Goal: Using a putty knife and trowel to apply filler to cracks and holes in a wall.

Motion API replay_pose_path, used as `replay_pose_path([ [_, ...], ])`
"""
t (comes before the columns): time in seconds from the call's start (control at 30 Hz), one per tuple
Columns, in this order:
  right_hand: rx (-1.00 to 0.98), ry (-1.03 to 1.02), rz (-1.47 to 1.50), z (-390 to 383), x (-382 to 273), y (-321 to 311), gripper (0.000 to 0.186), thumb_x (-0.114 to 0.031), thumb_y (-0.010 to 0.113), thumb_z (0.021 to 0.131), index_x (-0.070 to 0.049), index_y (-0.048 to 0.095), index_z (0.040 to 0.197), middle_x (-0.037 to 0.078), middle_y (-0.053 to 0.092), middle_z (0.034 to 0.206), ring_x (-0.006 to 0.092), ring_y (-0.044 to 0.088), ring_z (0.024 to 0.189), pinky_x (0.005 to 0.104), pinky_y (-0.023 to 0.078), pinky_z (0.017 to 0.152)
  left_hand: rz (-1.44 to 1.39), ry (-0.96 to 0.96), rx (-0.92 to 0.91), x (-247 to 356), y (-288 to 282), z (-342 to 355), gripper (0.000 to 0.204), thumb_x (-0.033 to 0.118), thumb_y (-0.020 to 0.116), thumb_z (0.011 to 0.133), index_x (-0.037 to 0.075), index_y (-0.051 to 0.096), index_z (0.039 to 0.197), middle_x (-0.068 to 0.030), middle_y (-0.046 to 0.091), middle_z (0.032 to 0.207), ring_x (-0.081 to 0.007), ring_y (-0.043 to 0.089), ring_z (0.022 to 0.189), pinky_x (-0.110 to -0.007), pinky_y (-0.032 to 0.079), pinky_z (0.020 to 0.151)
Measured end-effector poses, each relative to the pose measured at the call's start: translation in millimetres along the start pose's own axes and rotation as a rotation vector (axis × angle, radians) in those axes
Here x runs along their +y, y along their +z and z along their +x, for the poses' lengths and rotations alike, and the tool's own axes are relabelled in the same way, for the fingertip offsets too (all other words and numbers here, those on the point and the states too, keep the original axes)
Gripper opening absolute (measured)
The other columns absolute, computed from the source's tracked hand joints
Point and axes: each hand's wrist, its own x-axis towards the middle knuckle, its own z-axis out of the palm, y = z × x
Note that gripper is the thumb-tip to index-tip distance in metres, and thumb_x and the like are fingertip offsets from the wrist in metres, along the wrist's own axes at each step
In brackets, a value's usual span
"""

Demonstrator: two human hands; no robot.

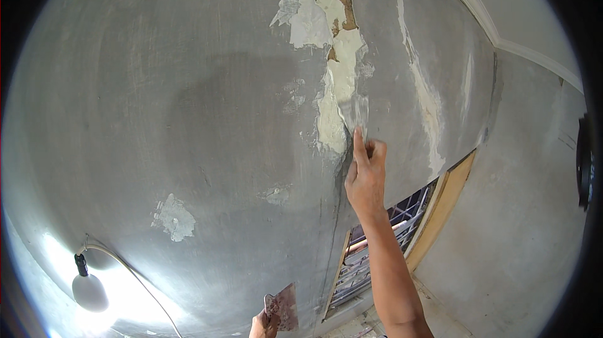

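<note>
My right hand [365, 171] is raised to a grey plaster wall [188, 118]. Its index finger points up and touches the lower end of a long strip of peeling plaster and cream filler [336, 80]. The other fingers are curled and hold nothing that I can see. At the bottom edge my left hand [259, 325] grips a putty knife [282, 308] with a stained, reddish blade held upright near the wall. Only the top of this hand shows.
A lit bare bulb [89, 289] hangs on a white cable at the lower left. A wood-framed opening [440, 212] with metal scaffolding behind it lies right of my arm. A second filler streak [427, 106] runs down the wall; white cornice [496, 37] at the upper right.
</note>
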Motion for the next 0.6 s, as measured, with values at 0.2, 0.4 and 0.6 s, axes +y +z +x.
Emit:
replay_pose_path([
  [0.2,-0.003,0.06,0.114,4,3,-8,0.07,0.014,0.058,0.077,-0.006,0.04,0.142,0.015,0.041,0.099,0.0273,0.053,0.09,0.035,0.05,0.076,-0.005,-0.01,0.0,1,3,2,0.024,0.017,0.05,0.087,-0.004,0.058,0.092,-0.0107,0.064,0.073,-0.0154,0.059,0.069,-0.032,0.048,0.065],
  [0.4,0.096,-0.047,0.101,60,-8,-6,0.069,0.014,0.058,0.077,-0.005,0.041,0.142,0.016,0.042,0.099,0.0261,0.053,0.086,0.034,0.05,0.073,0.004,-0.016,-0.026,1,9,-1,0.024,0.018,0.051,0.088,-0.004,0.058,0.093,-0.0109,0.064,0.074,-0.0157,0.058,0.07,-0.032,0.048,0.065],
  [0.6,0.009,-0.069,0.104,24,-23,2,0.069,0.012,0.06,0.076,-0.003,0.04,0.141,0.016,0.042,0.099,0.0263,0.054,0.082,0.0333,0.051,0.073,0.025,-0.021,-0.034,-3,12,-1,0.025,0.019,0.051,0.088,-0.004,0.058,0.094,-0.0111,0.064,0.075,-0.0162,0.059,0.07,-0.033,0.048,0.066],
])
